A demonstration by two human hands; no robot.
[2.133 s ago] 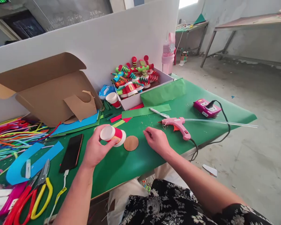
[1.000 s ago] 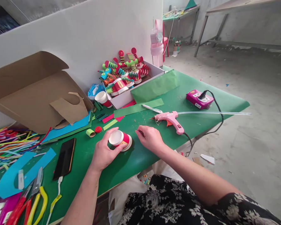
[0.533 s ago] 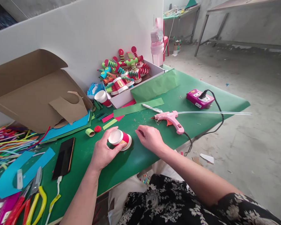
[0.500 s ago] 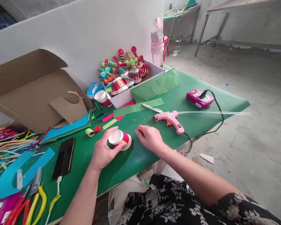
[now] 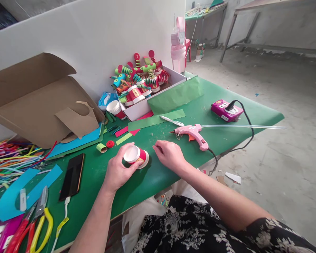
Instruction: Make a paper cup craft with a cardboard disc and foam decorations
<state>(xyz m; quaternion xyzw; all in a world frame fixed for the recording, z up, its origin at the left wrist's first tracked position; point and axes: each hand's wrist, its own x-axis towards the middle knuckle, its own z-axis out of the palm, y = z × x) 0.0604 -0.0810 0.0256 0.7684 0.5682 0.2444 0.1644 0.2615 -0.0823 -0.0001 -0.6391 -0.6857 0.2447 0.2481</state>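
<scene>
My left hand [image 5: 120, 168] is wrapped round a red and white paper cup [image 5: 142, 157], which rests upside down and slightly tilted on the green table [image 5: 168, 172]. Just right of the cup, my right hand [image 5: 170, 154] lies on the table with its fingers curled in; whatever they hold, if anything, is hidden. Beyond that hand a pink hot glue gun [image 5: 192, 131] lies on its side, a clear glue stick [image 5: 242, 127] poking out of its back. A green paper roll [image 5: 101, 148] and a red paper disc [image 5: 110, 144] lie behind the cup.
A white box [image 5: 137, 113] of paper-cup crafts stands at the back. Left are an open cardboard box [image 5: 39, 102], a phone [image 5: 72, 177], pliers [image 5: 43, 225] and pipe cleaners [image 5: 13, 165]. A purple power socket [image 5: 226, 110] sits near the right edge, its cable hanging off.
The whole view has shifted very slightly. Both hands and the cup keep nearly the same places, the left hand still round the cup.
</scene>
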